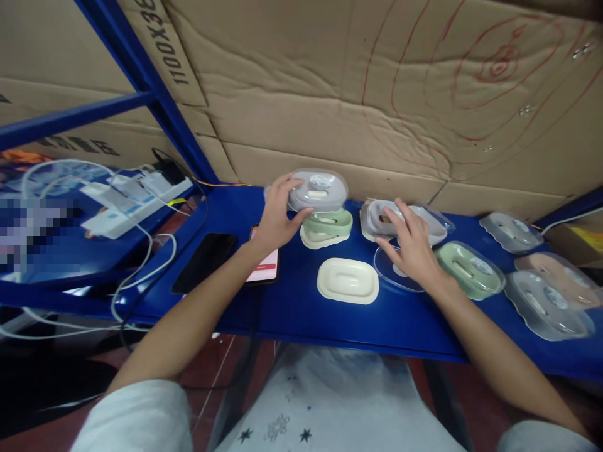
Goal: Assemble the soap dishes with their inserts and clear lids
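My left hand (280,216) is closed around the left side of a grey soap dish (311,198) with a clear lid. Below this dish sits a green soap dish (336,229) on a cream base. My right hand (412,245) has its fingers spread over another grey soap dish (375,220); whether the fingertips touch it is hard to tell. Beneath that hand a clear lid (391,273) lies on the blue shelf (292,314). A cream oval tray (347,280) rests between my hands, nearer to me.
To the right are a lidded green dish (471,270), a lidded grey dish (546,304) and a pinkish one (570,276). Two phones, one dark (205,260) and one lit (264,267), lie left. A power strip (136,204) trails cables. Cardboard (301,94) stands behind.
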Demonstrator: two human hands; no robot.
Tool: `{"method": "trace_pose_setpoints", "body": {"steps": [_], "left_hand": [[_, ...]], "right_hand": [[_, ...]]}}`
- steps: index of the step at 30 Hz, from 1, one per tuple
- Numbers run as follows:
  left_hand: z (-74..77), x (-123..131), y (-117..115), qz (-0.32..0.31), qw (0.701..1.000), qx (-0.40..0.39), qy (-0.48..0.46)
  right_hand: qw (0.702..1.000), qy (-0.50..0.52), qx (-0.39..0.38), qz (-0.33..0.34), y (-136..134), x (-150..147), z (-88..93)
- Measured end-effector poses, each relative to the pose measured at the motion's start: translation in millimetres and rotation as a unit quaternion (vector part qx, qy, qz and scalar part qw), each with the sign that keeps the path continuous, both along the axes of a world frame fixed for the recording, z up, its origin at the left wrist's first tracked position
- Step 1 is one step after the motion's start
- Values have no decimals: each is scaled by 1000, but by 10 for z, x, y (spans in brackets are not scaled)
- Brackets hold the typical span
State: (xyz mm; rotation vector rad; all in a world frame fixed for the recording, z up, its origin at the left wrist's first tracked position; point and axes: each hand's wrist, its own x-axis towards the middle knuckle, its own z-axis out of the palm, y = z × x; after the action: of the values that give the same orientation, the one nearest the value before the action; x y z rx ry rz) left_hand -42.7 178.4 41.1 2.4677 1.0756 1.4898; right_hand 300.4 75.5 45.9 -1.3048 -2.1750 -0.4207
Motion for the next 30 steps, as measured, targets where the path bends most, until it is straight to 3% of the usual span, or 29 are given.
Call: {"method": "trace_pose_setpoints", "body": {"steps": [4, 7, 11, 19, 21, 26, 30], "left_hand": [[3, 244, -408, -140, 988, 1, 73], [-40, 330, -556, -186, 978, -17, 93], [-120, 335, -525, -186, 977, -43, 93], [-183, 338, -507, -187, 967, -26, 171], [-169, 366, -531, -175, 966, -20, 187], [-150, 427, -560, -148, 972, -3, 184], [-174, 441, -523, -144, 977, 7, 157]], "right_hand": [[996, -5, -35, 87, -87, -120, 36], [987, 7, -76, 143, -118, -151, 38], [985, 57, -81, 143, -119, -114, 48], [999, 18, 8, -29, 47, 137, 20], [1000, -5, 0, -10, 37, 116, 2], [989, -58, -83, 111, -71, -139, -71], [984, -47, -113, 129, -88, -257, -139]]}}
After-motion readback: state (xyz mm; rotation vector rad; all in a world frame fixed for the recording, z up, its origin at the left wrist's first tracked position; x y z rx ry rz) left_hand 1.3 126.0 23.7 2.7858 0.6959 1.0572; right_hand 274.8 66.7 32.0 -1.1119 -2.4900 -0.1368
